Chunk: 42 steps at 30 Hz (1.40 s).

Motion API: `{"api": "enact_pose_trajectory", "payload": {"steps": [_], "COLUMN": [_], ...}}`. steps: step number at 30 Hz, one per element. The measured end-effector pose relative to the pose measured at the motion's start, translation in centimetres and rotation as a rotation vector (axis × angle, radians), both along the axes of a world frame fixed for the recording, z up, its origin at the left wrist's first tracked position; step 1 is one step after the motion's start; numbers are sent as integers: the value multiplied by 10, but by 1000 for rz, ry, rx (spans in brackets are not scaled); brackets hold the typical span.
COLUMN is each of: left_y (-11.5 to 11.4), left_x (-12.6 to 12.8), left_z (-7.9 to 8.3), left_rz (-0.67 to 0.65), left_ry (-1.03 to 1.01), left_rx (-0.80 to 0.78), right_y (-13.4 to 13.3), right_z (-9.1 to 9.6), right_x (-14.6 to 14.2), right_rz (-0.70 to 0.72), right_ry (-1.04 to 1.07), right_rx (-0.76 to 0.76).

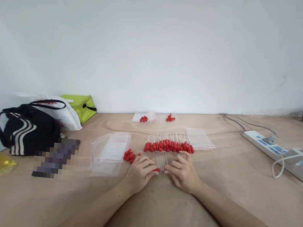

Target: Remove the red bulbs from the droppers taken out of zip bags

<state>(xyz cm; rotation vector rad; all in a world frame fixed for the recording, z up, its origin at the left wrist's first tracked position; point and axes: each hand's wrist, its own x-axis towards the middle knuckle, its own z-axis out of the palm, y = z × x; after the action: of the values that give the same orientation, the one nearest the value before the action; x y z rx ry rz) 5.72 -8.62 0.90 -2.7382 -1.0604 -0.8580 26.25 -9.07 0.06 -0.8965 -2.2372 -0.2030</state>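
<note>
My left hand (139, 172) pinches a small red bulb-shaped piece (157, 169) between thumb and fingers. Facing it, my right hand (183, 173) is closed on a thin clear stick or tube (161, 170), whose end is at the red piece; whether the two are joined is too small to tell. Several bare thin sticks (159, 159) lie between and behind the hands. Just beyond is a row of red-tipped sticks (168, 145), red ends towards me. A pile of loose red pieces (128, 156) lies beside my left hand, partly covered by it.
Clear zip bags (113, 147) lie at left, and more bags (200, 138) at right. Farther back, two small groups of red pieces (143, 119) rest on bags. A black bag (34, 129) stands left; a power strip (270, 146) with cables lies right.
</note>
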Motion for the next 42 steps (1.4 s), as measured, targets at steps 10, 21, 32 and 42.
{"api": "enact_pose_trajectory", "payload": {"steps": [10,21,32,42], "left_y": [-4,-7,1,27], "left_x": [0,0,-14,-54], "left_z": [2,-1,3,19], "left_rz": [0,-30,46,528], "left_ry": [-6,-75,-308,-455], "left_rx": [-31,-11,51,28], "right_y": [-2,0,4,13], "right_z": [1,-2,-4,-10], "right_x": [1,2,18,16], "right_rz": [12,57,-66,-300], "right_ry": [22,64,171,212], "right_rx": [17,18,-52,-91]}}
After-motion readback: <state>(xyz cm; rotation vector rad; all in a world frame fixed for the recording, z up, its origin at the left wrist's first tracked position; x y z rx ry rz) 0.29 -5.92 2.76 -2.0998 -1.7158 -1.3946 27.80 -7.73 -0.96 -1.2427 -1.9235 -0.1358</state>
